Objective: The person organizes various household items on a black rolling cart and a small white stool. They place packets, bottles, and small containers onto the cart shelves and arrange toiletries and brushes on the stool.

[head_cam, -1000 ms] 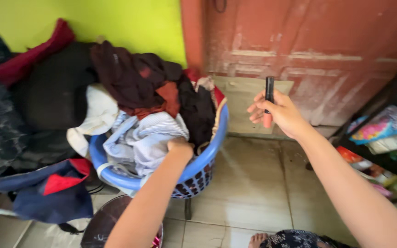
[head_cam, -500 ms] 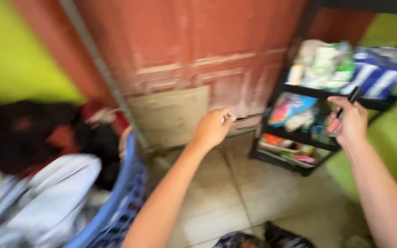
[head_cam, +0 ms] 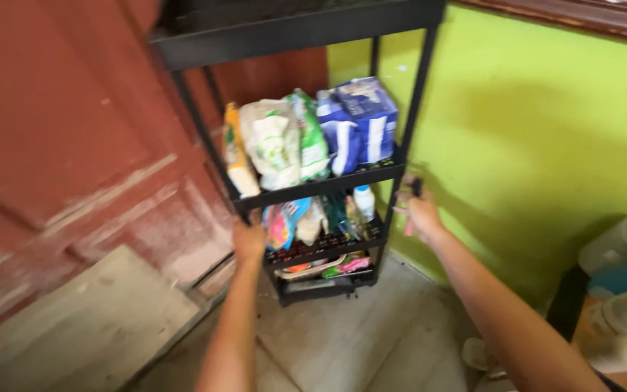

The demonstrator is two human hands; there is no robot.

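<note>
Now the left hand grips the front edge of the black shelf rack, at the tier under the bags and blue cartons. Meanwhile the right hand is closed around a small dark tube beside the rack's right post. Likely risk: a tug on the loaded rack could tip it or shake loose packets to the floor.

Your head camera was the only view. It looked down and forward along your outstretched arms, at arm's length from the black shelf rack, which stood just beyond your fingers, with tiled floor beneath them.
</note>
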